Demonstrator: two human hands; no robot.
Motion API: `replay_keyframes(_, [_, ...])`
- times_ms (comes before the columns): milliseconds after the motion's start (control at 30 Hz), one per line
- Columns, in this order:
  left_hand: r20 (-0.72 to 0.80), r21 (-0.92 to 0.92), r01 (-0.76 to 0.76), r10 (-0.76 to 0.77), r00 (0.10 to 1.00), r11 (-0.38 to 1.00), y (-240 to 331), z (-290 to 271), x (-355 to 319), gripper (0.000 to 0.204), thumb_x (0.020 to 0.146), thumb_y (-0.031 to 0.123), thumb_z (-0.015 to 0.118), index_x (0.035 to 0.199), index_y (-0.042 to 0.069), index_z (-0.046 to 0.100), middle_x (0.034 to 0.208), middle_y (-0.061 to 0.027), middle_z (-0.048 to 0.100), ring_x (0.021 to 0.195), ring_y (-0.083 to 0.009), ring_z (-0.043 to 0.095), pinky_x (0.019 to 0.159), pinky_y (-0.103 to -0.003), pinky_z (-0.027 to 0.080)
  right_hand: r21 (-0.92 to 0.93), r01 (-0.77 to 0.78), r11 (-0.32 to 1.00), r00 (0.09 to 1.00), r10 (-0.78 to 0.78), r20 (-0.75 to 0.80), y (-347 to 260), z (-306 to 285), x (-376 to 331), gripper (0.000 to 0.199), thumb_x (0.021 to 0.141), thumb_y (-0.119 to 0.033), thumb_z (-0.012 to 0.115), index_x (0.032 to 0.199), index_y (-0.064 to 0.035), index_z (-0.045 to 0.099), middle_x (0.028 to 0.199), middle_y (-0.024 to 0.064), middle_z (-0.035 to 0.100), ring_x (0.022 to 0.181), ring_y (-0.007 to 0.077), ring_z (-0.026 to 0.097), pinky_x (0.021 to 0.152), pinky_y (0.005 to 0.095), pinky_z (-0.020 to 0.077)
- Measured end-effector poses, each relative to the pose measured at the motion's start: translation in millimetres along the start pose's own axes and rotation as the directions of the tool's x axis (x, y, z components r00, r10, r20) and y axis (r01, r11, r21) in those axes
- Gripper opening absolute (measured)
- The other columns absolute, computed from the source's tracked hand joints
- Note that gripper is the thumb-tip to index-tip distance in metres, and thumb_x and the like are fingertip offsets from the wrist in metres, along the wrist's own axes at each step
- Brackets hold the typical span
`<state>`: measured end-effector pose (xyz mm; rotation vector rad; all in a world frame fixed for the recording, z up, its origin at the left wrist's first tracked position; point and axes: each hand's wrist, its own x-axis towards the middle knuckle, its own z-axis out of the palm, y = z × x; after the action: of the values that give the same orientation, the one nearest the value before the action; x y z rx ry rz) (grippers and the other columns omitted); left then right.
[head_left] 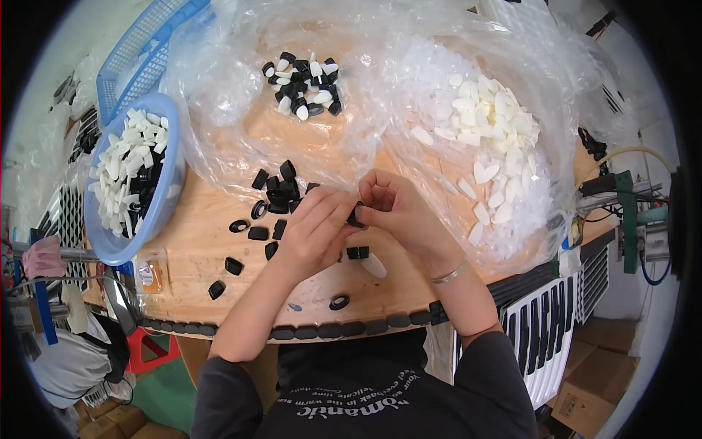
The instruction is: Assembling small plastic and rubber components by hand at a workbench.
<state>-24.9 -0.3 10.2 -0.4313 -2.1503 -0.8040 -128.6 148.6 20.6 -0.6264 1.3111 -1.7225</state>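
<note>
My left hand (318, 228) and my right hand (401, 218) meet over the middle of the table, fingertips pinched together around a small black ring-shaped piece (356, 215). Most of it hides behind the fingers. Just below the hands lie another black piece (358, 253) and a white oval flat piece (374, 265). More black ring pieces (278, 196) are heaped and scattered beside my left hand, and a single black ring (339, 301) rests near the table's front edge. To the right of my right hand spread many cream-white oval pieces (482, 110) on clear plastic.
A pile of black pieces with white ovals (303, 86) sits farther back on the plastic sheet (241, 146). At left stand a blue basin (175, 197) of white and black parts and a blue basket (139, 80). Dark padding (330, 331) lines the table's front edge.
</note>
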Motion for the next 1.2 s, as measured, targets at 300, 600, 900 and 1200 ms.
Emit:
replay_keyframes(300, [-0.042, 0.002, 0.268, -0.268, 0.963, 0.963, 4.8, -0.6, 3.9, 0.041, 0.071, 0.001, 0.073, 0.110, -0.001, 0.060, 0.092, -0.0133, 0.062, 0.080, -0.0274, 0.058, 0.070, -0.033, 0.049, -0.286, 0.138, 0.948, 0.972, -0.185, -0.143, 5.8, 9.7, -2.3, 0.024, 0.085, -0.003, 0.066, 0.108, 0.0012, 0.058, 0.090, 0.0071, 0.066, 0.076, 0.0099, 0.063, 0.066, 0.0212, 0.0506])
replay_keyframes(600, [0.074, -0.354, 0.668, -0.692, 0.718, 0.655, -11.3, -13.1, -9.9, 0.010, 0.087, 0.006, 0.061, 0.081, -0.001, 0.065, 0.061, -0.0031, 0.057, 0.056, -0.0069, 0.049, 0.053, -0.023, 0.039, -0.091, 0.232, 0.968, 0.945, -0.246, -0.213, 3.0, 1.9, -1.9, 0.022, 0.087, -0.005, 0.066, 0.106, 0.0026, 0.061, 0.089, 0.0066, 0.066, 0.070, 0.0103, 0.062, 0.064, 0.0222, 0.0510])
replay_keyframes(900, [0.241, -0.237, 0.755, -0.716, 0.655, 0.611, -11.2, -25.6, 1.5, 0.015, 0.092, 0.008, 0.056, 0.082, -0.001, 0.061, 0.070, 0.0023, 0.054, 0.066, -0.0033, 0.045, 0.058, -0.020, 0.037, -0.089, 0.076, 0.993, 0.980, -0.091, -0.175, -9.3, -3.2, -0.2, 0.023, 0.084, -0.007, 0.070, 0.103, 0.0030, 0.062, 0.083, 0.0061, 0.066, 0.068, 0.0093, 0.061, 0.062, 0.0213, 0.0495])
replay_keyframes(1200, [0.276, 0.259, 0.306, -0.373, 0.886, 0.916, -21.7, -1.9, -17.3, 0.017, 0.074, 0.004, 0.069, 0.090, 0.001, 0.063, 0.085, -0.0108, 0.062, 0.085, -0.0300, 0.057, 0.074, -0.038, 0.047, -0.722, 0.262, 0.641, 0.794, -0.568, -0.217, -77.8, 1.9, 66.6, 0.052, 0.083, -0.019, 0.072, 0.127, 0.0003, 0.051, 0.118, 0.0129, 0.059, 0.095, 0.0146, 0.060, 0.077, 0.0269, 0.0512])
